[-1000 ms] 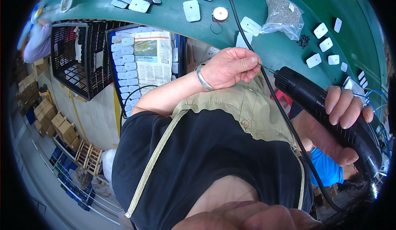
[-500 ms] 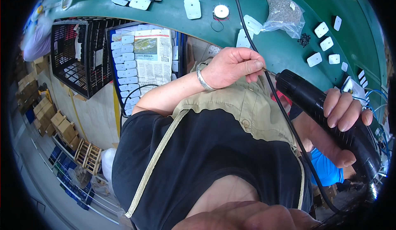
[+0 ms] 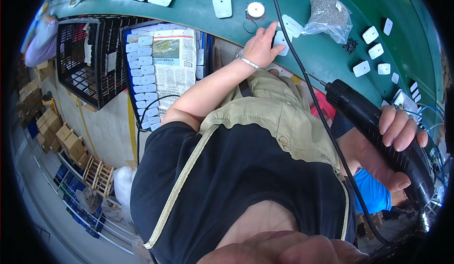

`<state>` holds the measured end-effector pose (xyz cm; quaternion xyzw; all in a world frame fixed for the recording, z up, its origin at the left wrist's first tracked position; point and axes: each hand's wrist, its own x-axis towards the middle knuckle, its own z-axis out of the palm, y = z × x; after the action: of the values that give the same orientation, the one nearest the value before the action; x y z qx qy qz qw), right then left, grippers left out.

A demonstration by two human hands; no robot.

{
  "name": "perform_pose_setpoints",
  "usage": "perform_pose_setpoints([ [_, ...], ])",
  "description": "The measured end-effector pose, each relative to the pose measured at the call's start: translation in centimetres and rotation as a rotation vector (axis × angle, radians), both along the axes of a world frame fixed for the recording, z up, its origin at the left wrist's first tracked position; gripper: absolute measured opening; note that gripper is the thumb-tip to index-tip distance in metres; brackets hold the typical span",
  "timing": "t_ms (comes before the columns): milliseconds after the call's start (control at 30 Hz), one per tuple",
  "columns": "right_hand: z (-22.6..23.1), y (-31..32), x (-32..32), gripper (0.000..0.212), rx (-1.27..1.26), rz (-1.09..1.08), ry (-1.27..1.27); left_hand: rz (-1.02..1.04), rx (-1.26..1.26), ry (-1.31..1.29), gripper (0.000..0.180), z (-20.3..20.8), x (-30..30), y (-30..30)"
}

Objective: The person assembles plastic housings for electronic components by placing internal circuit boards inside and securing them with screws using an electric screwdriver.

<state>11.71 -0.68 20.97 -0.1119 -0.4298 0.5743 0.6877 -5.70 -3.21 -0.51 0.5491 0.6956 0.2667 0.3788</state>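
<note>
My left hand (image 3: 260,48) reaches over the near edge of the green workbench, thumb and index finger apart at the left side of a white rounded rectangular plate (image 3: 283,40). Whether the fingertips press on it I cannot tell. My right hand (image 3: 399,134) is wrapped round a black electric screwdriver (image 3: 359,110), tilted with its thin bit (image 3: 316,78) toward the bench. A black cable (image 3: 302,67) runs in front of the bit. Just behind my left hand lie another white plate (image 3: 292,26) and a round white part with thin wires (image 3: 256,10).
A clear bag of small dark pieces (image 3: 327,15) lies beside a loose heap of black screws (image 3: 350,46). Several white plates (image 3: 370,35) are spread on the green bench (image 3: 198,11). At left stand a black crate (image 3: 78,60) and a bin with plates and newspaper (image 3: 175,51).
My left hand has left the screwdriver bit and moved up and left to the white plate, its fingers spreading. The screwdriver, still in my right hand, has shifted slightly right.
</note>
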Motion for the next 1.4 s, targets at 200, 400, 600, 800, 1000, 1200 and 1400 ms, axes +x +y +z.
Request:
perform_pose_setpoints([
  [200,-0.2,0.4,-0.4,0.069,0.158,0.043,-0.018,-0.070,0.294,0.127,0.047,-2.0,1.0,0.4],
  [400,0.2,-0.1,-0.3,0.063,0.012,-0.035,-0.003,-0.031,0.046,-0.002,0.042,0.6,0.5,-0.5],
  [600,0.0,0.1,-1.0,0.067,0.035,0.028,-0.053,0.232,-0.325,-0.897,0.045,6.8,-4.0,-3.2],
  [800,-0.1,1.1,-1.5,0.070,0.171,0.222,-0.074,0.268,-0.229,-1.131,0.048,11.0,-3.7,-2.8],
  [1000,-0.1,1.3,-1.5,0.071,0.189,0.281,-0.137,0.233,-0.223,-1.187,0.048,11.9,-3.8,-2.8],
  [1200,-0.3,1.5,-1.6,0.072,0.204,0.276,-0.124,0.188,-0.226,-1.159,0.049,12.5,-4.1,-2.3],
  [1400,-0.4,1.6,-1.5,0.072,0.190,0.292,-0.139,0.156,-0.201,-1.151,0.051,13.0,-4.3,-2.1],
])
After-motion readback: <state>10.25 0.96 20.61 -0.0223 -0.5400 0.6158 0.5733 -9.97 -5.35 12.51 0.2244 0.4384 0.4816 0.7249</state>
